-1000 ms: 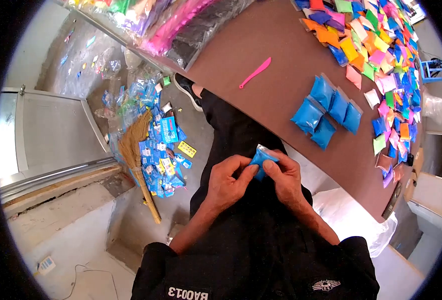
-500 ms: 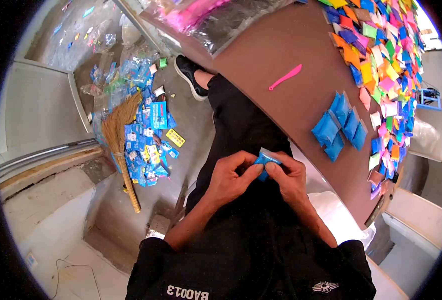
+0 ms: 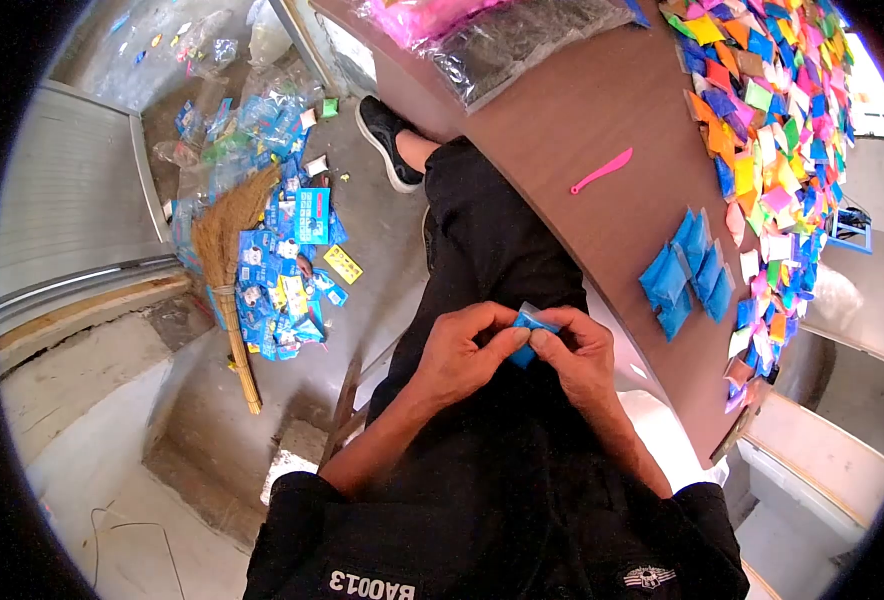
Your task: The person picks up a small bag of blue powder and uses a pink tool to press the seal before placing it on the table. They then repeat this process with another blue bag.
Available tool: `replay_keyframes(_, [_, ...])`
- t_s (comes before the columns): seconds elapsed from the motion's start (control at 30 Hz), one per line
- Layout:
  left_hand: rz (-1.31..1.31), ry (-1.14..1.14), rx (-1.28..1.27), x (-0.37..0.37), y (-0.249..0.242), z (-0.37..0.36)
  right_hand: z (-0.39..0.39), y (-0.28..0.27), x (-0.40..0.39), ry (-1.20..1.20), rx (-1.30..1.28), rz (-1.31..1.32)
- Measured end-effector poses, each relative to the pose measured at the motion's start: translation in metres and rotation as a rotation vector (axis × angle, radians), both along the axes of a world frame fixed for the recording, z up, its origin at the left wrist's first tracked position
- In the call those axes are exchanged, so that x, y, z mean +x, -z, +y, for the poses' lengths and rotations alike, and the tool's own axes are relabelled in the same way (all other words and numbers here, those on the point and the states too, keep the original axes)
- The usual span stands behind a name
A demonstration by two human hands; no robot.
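Above my lap I hold a small clear plastic bag of blue stuff (image 3: 524,352), pinched between both hands. My left hand (image 3: 467,350) grips its left side with thumb and forefinger. On the other side, my right hand (image 3: 575,355) presses thumb against fingers near the bag's clear top. The fingers hide much of the bag. To the right, several similar blue bags (image 3: 684,272) lie bunched on the brown table (image 3: 602,230). Farther up the table lies a pink plastic knife (image 3: 602,171).
Many colourful small bags (image 3: 772,150) cover the table's far right side. A large clear bag with pink contents (image 3: 522,45) lies at the table's top end. On the floor at left, a straw broom (image 3: 230,250) rests by blue wrappers (image 3: 267,275).
The camera view has shifted slightly, so the table and floor items appear displaced. Both hands keep their pinch on the blue bag, with only small finger movement.
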State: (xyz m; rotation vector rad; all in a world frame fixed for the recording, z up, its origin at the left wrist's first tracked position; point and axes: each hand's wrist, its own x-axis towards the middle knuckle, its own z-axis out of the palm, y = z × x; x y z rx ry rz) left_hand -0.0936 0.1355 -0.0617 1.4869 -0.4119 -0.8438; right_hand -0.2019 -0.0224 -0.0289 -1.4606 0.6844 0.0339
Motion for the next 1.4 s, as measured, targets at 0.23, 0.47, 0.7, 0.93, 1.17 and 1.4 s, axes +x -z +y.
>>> replay_keyframes(0.23, [-0.199, 0.028, -0.019, 0.007, 0.003, -0.001, -0.001, -0.002, 0.003, 0.023, 0.027, 0.016])
replay_keyframes(0.47, [0.125, -0.052, -0.029, -0.003, -0.001, -0.005, -0.001, 0.008, 0.000, 0.038, -0.064, -0.008])
replay_keyframes(0.7, [-0.215, -0.011, 0.018, 0.003, 0.000, -0.009, -0.005, 0.009, 0.001, 0.020, -0.050, -0.017])
replay_keyframes(0.93, [0.150, -0.029, 0.012, -0.006, -0.012, -0.014, -0.010, 0.014, -0.004, 0.112, 0.014, -0.010])
replay_keyframes(1.17, [-0.055, 0.068, 0.182, -0.001, -0.010, -0.004, -0.011, 0.012, 0.001, 0.132, 0.091, -0.051])
replay_keyframes(1.4, [0.067, 0.032, 0.133, -0.008, -0.012, -0.006, -0.018, 0.022, -0.006, 0.109, 0.113, -0.048])
